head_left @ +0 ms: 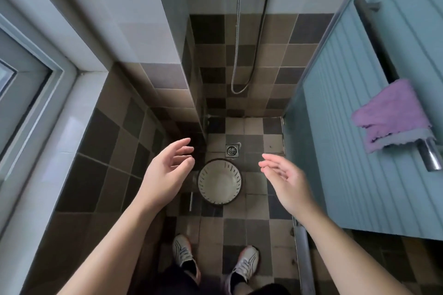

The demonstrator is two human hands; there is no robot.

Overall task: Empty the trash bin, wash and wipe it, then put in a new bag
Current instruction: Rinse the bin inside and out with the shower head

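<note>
A small round white trash bin (219, 182) with slotted sides stands upright on the tiled shower floor, seen from above; I see no bag and no trash inside it. My left hand (169, 169) hovers to the left of the bin with relaxed, slightly spread fingers and holds nothing. My right hand (284, 178) hovers to the right of the bin, palm turned inward, fingers straight and empty. Both hands are above the bin and apart from it.
A floor drain (231, 150) lies just beyond the bin. A shower hose (237, 55) hangs down the back wall. A purple cloth (393, 115) hangs on the bar of the blue door at right. A window frame (36, 79) is at left. My shoes (184, 252) stand near the bin.
</note>
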